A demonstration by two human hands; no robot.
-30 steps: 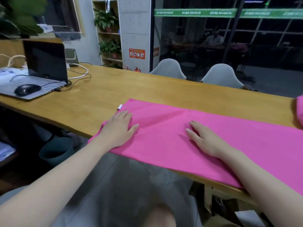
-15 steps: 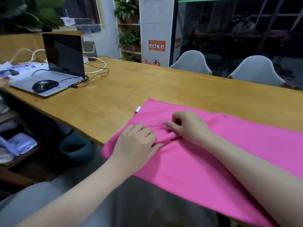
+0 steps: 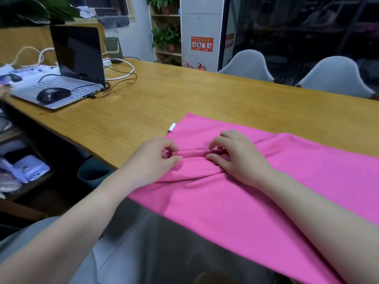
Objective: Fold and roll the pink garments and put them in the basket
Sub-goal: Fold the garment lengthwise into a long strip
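Hands (image 3: pixel 196 158) seemingly pinching garment (image 3: pixel 235 201) fold

A red sign (image 3: pixel 202 44) is showing on the pillar (image 3: pixel 202 27) far beyond the hands, its pictograms and lettering staying too small to read.

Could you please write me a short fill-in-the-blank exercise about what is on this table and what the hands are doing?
1. Both hands pinch a ridge of the ____ garment.
2. The black mouse rests on the ____.
3. The left hand and the right hand grip the same ____ of cloth.
4. Behind the wooden table stand two pale ____.

Missing words: pink; laptop; ridge; chairs
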